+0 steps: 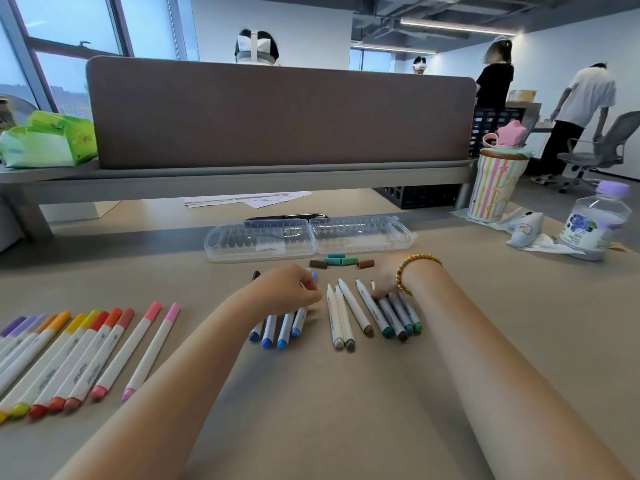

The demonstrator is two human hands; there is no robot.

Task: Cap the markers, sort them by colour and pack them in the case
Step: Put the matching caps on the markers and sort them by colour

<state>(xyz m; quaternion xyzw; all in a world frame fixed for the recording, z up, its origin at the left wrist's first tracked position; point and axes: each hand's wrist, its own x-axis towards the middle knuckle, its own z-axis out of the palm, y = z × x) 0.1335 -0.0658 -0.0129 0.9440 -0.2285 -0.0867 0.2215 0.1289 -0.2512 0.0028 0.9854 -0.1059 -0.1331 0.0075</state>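
My left hand [290,289] curls over the top ends of several blue markers [277,332] and pinches a blue cap at its fingertips. My right hand [389,277], a gold bead bracelet on its wrist, rests fingers-down on the top ends of green and brown markers [398,318]. Between the hands lie uncapped grey and brown markers [346,315]. Loose brown and teal caps [341,262] lie just before the open clear case [311,239]. A row of capped purple, yellow, orange, red and pink markers [86,355] lies at the left.
A striped cup [491,188] with a pink lid, a water bottle [595,223] and a small white device [526,230] stand at the right. A desk divider [277,112] and shelf run behind the case; papers [249,199] lie under it. People stand beyond.
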